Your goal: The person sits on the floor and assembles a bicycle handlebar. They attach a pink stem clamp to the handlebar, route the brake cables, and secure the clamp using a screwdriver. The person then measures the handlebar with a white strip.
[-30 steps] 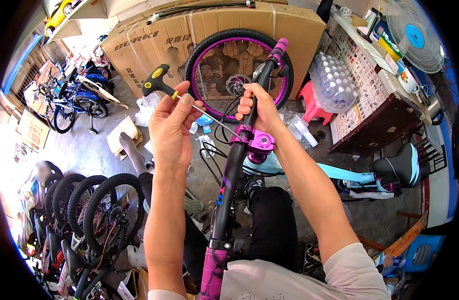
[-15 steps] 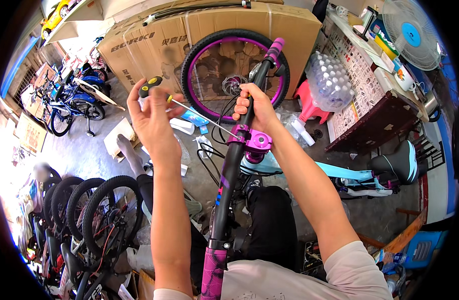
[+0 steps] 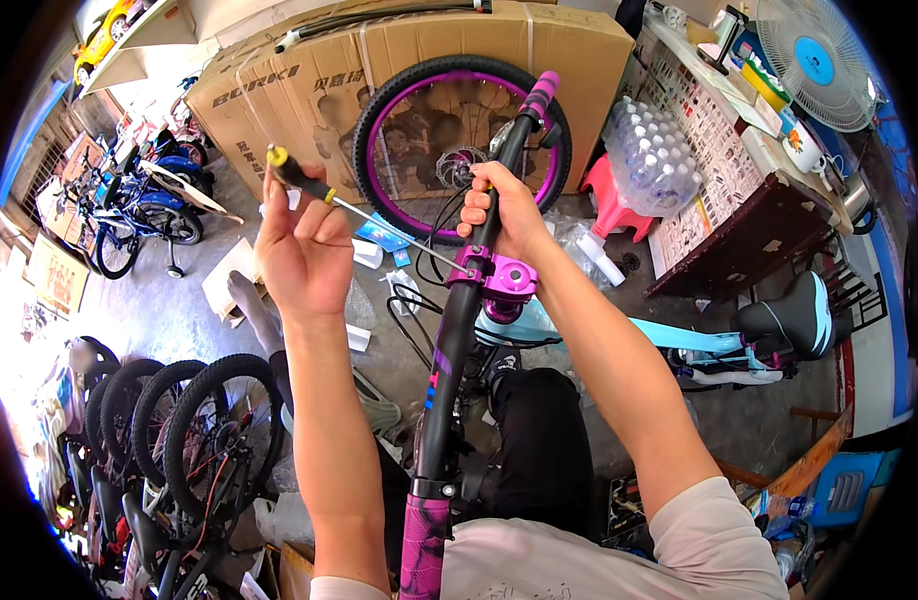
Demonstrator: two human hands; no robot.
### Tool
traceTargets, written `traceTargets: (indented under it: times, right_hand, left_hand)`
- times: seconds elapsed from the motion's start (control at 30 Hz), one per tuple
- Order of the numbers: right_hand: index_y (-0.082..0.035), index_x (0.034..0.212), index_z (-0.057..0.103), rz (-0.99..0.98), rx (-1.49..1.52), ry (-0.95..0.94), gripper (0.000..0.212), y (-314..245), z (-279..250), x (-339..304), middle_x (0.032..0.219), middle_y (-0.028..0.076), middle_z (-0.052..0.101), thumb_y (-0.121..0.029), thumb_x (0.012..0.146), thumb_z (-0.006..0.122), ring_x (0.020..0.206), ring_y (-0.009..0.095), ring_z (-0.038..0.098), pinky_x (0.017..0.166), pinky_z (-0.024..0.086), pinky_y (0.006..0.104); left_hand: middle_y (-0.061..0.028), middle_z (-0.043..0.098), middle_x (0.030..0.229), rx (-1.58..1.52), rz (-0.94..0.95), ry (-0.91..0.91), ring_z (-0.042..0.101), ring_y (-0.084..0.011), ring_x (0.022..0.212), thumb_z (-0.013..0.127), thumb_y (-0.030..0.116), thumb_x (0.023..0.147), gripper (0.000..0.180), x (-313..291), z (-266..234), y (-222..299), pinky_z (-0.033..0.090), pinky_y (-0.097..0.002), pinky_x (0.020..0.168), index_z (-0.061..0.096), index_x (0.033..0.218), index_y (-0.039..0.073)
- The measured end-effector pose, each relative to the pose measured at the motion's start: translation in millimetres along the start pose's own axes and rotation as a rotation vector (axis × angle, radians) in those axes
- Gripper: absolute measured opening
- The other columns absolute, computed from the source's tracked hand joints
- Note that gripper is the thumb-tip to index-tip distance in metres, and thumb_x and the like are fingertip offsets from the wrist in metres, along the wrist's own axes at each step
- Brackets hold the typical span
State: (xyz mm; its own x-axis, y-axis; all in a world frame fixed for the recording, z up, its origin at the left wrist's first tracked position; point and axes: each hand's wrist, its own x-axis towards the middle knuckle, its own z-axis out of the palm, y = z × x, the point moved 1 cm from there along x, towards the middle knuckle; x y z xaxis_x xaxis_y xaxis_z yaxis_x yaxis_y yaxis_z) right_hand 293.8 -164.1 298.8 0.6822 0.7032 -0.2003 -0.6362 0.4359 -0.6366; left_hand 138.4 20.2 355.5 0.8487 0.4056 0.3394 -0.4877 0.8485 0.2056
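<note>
My left hand [image 3: 307, 255] is raised at the left of the handlebar, its fingers curled against the yellow-and-black handle of a screwdriver [image 3: 301, 178]. From there the thin metal shaft slants down to the right, its tip at a bolt on the purple stem [image 3: 509, 278]; the tip's shape is hidden. My right hand [image 3: 509, 215] is closed around the black handlebar [image 3: 466, 315] just beyond the stem. Purple grips [image 3: 425, 545] cover the bar's ends. Behind the bar, the front wheel [image 3: 372, 150] has a purple rim, and the light-blue frame [image 3: 679, 338] stretches right to a black saddle.
A large cardboard box [image 3: 279, 110] stands behind the wheel. Bottled water in plastic wrap [image 3: 654, 165] rests on a pink stool [image 3: 614, 200], beside a cabinet [image 3: 749, 240] and a fan [image 3: 814, 60]. Several bikes [image 3: 224, 420] crowd the lower left. Plastic scraps lie on the floor.
My left hand's fingers have shifted on the screwdriver, and its handle has tilted, with the end pointing further up and left. My right hand keeps its hold on the handlebar.
</note>
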Motion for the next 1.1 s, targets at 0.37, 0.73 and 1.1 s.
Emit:
traceTargets:
  times: [0.37, 0.73, 1.1]
  right_hand:
    - [-0.015, 0.08, 0.047, 0.0, 0.022, -0.01, 0.026, -0.5, -3.2, 1.8, 0.063, -0.003, 0.044, -0.027, 0.091, 0.067, 0.053, 0.014, 0.047, 0.059, 0.047, 0.038]
    - [-0.014, 0.081, 0.046, -0.005, 0.02, -0.009, 0.026, -3.1, -4.8, 0.8, 0.063, -0.003, 0.044, -0.027, 0.091, 0.067, 0.054, 0.014, 0.048, 0.059, 0.047, 0.0383]
    - [-0.015, 0.08, 0.047, 0.002, 0.013, -0.021, 0.027, -0.4, -2.0, 1.3, 0.063, -0.003, 0.044, -0.028, 0.091, 0.067, 0.054, 0.014, 0.048, 0.061, 0.047, 0.0385]
  left_hand:
    - [-0.005, 0.063, 0.094, 0.958, 0.236, 0.261, 0.039, -0.0026, 0.05, 0.063, 0.04, 0.105, 0.043, -2.4, 35.8, -12.9, 0.032, -0.0206, 0.049, 0.055, 0.134, 0.009]
    - [-0.0097, 0.065, 0.12, 0.716, 0.239, 0.265, 0.04, -0.005, 0.06, 0.046, 0.04, 0.112, 0.05, -6.5, 31.1, -29.8, 0.034, -0.0204, 0.051, 0.05, 0.146, 0.004]
    - [-0.0102, 0.061, 0.113, 0.156, -0.184, -0.02, 0.054, -0.012, 0.073, 0.045, 0.035, 0.112, 0.049, 10.9, 10.5, 1.1, 0.046, -0.0266, 0.062, 0.044, 0.142, -0.004]
